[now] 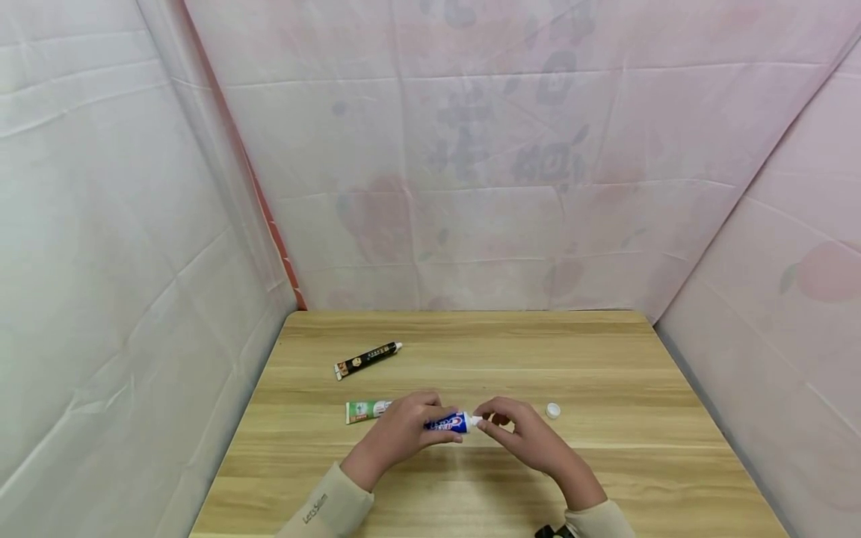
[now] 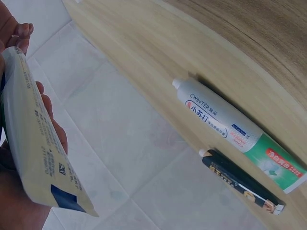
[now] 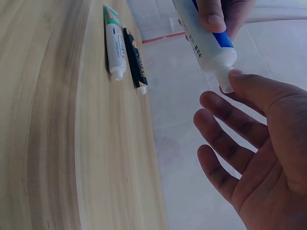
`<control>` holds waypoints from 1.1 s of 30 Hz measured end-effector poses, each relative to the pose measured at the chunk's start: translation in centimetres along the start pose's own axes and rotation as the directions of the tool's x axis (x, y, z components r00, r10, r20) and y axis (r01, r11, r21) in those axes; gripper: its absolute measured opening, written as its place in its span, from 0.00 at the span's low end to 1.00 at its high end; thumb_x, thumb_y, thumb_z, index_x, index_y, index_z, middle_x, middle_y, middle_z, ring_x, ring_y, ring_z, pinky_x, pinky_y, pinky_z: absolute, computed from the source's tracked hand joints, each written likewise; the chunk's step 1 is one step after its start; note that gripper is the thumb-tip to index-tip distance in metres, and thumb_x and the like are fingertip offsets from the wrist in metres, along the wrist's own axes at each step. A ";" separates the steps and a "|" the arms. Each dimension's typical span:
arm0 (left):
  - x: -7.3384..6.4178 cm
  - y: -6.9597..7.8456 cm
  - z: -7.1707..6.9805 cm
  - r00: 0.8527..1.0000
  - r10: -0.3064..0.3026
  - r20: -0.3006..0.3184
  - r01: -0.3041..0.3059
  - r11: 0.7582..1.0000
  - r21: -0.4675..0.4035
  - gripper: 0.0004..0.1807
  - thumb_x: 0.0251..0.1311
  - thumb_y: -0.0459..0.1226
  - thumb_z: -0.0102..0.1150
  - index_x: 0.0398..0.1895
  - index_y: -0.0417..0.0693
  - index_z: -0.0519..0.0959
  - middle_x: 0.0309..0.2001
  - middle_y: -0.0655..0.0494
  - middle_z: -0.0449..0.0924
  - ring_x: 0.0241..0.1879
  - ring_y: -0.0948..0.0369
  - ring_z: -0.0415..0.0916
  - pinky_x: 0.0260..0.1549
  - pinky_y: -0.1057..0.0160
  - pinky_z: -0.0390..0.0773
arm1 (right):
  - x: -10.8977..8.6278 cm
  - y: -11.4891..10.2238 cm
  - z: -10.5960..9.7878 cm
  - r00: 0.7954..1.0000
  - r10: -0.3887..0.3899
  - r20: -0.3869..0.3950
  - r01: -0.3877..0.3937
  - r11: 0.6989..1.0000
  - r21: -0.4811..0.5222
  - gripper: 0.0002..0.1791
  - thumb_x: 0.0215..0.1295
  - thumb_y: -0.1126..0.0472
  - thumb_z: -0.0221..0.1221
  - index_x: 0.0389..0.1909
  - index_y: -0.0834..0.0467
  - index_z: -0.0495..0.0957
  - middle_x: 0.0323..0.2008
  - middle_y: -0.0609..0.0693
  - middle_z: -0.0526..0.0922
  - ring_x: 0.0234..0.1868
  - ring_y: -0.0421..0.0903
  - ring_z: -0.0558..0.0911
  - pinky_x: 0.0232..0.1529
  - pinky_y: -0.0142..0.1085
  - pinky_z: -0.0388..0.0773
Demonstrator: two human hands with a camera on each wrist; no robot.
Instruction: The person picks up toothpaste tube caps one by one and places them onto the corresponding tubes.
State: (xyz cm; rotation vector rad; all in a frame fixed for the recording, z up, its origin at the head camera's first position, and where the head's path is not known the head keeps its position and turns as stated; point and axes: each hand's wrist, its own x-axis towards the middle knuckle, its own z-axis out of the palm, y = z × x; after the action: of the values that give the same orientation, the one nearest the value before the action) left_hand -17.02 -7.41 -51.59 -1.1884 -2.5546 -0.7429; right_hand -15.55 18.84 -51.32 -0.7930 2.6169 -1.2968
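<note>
Pale sheets (image 1: 101,224) flank a wood-grain table (image 1: 572,359) beneath a hand-held tube (image 1: 457,424).

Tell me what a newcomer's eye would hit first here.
Probably the blue-and-white tube, low in the head view, gripped by the left hand, its white tip pinched by the right hand. Then the black tube and green-and-white tube lying on the table to the left, and the small round white object at right.
</note>
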 end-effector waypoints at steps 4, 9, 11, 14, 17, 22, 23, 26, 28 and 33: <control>0.0 0.0 0.0 1.000 0.001 0.000 -0.001 1.000 0.000 0.26 0.59 0.58 0.61 0.53 0.54 0.84 0.34 0.69 0.77 0.26 0.75 0.64 0.25 0.82 0.65 | 0.0 0.1 0.1 1.000 0.015 0.007 -0.015 1.000 0.017 0.09 0.73 0.46 0.53 0.47 0.38 0.80 0.45 0.35 0.82 0.41 0.39 0.80 0.39 0.35 0.76; 0.0 -0.1 0.2 1.000 0.006 -0.005 -0.006 1.000 -0.006 0.25 0.59 0.58 0.60 0.53 0.55 0.84 0.34 0.70 0.77 0.27 0.76 0.65 0.26 0.82 0.66 | 0.0 0.2 0.2 1.000 0.031 -0.005 -0.031 0.999 0.008 0.09 0.72 0.45 0.53 0.46 0.36 0.80 0.44 0.33 0.81 0.43 0.37 0.79 0.41 0.35 0.76; 0.0 -0.1 0.2 1.000 0.007 -0.008 -0.007 1.000 -0.011 0.25 0.59 0.58 0.61 0.53 0.55 0.84 0.34 0.70 0.77 0.27 0.76 0.66 0.26 0.82 0.66 | 0.1 0.2 0.2 1.000 0.025 -0.012 -0.025 1.000 0.006 0.08 0.72 0.45 0.54 0.46 0.37 0.80 0.44 0.32 0.82 0.43 0.36 0.80 0.43 0.34 0.77; 0.1 0.0 0.2 1.000 0.004 -0.009 -0.004 1.000 -0.022 0.25 0.58 0.58 0.61 0.52 0.55 0.85 0.34 0.70 0.77 0.27 0.76 0.66 0.25 0.82 0.66 | 0.1 0.2 0.1 1.000 0.014 -0.018 -0.014 1.000 0.016 0.08 0.72 0.46 0.54 0.45 0.38 0.80 0.43 0.33 0.82 0.41 0.37 0.80 0.44 0.34 0.77; 0.1 0.0 0.2 1.000 0.001 -0.008 -0.001 1.000 -0.025 0.25 0.58 0.58 0.61 0.52 0.55 0.85 0.34 0.70 0.77 0.27 0.76 0.66 0.25 0.82 0.66 | 0.1 0.3 0.1 1.000 0.007 -0.017 -0.007 1.000 0.027 0.08 0.72 0.46 0.54 0.44 0.39 0.81 0.42 0.34 0.83 0.41 0.39 0.81 0.45 0.34 0.78; 0.0 0.2 0.2 1.000 -0.009 -0.003 0.008 1.000 -0.024 0.25 0.58 0.58 0.61 0.52 0.55 0.85 0.34 0.69 0.77 0.27 0.76 0.66 0.25 0.82 0.66 | 0.1 0.3 0.1 1.000 0.013 -0.016 -0.013 0.999 0.036 0.09 0.73 0.46 0.53 0.43 0.40 0.81 0.41 0.37 0.84 0.41 0.38 0.81 0.44 0.34 0.78; 0.0 0.2 0.2 1.000 -0.013 -0.001 0.013 1.000 -0.023 0.25 0.58 0.58 0.61 0.53 0.55 0.84 0.34 0.69 0.77 0.27 0.76 0.66 0.25 0.82 0.67 | 0.1 0.3 0.1 1.000 0.017 -0.015 -0.016 0.999 0.036 0.09 0.73 0.46 0.53 0.43 0.40 0.81 0.42 0.38 0.84 0.40 0.38 0.81 0.43 0.34 0.78; 0.0 0.3 0.1 1.000 -0.026 0.008 0.026 1.000 -0.018 0.26 0.58 0.58 0.61 0.54 0.54 0.84 0.34 0.69 0.77 0.27 0.75 0.66 0.26 0.82 0.67 | 0.0 0.4 0.1 1.000 0.019 -0.012 -0.019 0.999 0.032 0.10 0.73 0.46 0.52 0.42 0.42 0.81 0.41 0.40 0.84 0.40 0.37 0.80 0.40 0.34 0.77; 0.0 0.3 0.0 1.000 -0.024 0.006 0.025 1.000 -0.015 0.27 0.58 0.58 0.61 0.54 0.54 0.84 0.34 0.69 0.77 0.28 0.75 0.66 0.26 0.82 0.67 | 0.0 0.4 0.2 1.000 0.017 -0.008 -0.017 0.999 0.027 0.11 0.74 0.47 0.52 0.42 0.44 0.82 0.41 0.40 0.83 0.39 0.37 0.79 0.39 0.34 0.76; 0.0 0.3 0.1 1.000 -0.005 -0.006 0.005 1.000 -0.016 0.26 0.58 0.58 0.61 0.54 0.56 0.84 0.35 0.68 0.78 0.28 0.76 0.67 0.26 0.82 0.67 | 0.0 0.4 0.2 1.000 0.021 -0.004 -0.021 0.999 0.045 0.11 0.74 0.48 0.51 0.40 0.44 0.82 0.38 0.35 0.81 0.37 0.37 0.78 0.37 0.34 0.75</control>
State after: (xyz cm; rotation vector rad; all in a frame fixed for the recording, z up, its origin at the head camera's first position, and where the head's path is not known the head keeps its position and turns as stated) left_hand -16.78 -7.17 -51.54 -1.1831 -2.5527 -0.7687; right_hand -15.68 18.86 -51.75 -0.7541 2.5831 -1.3484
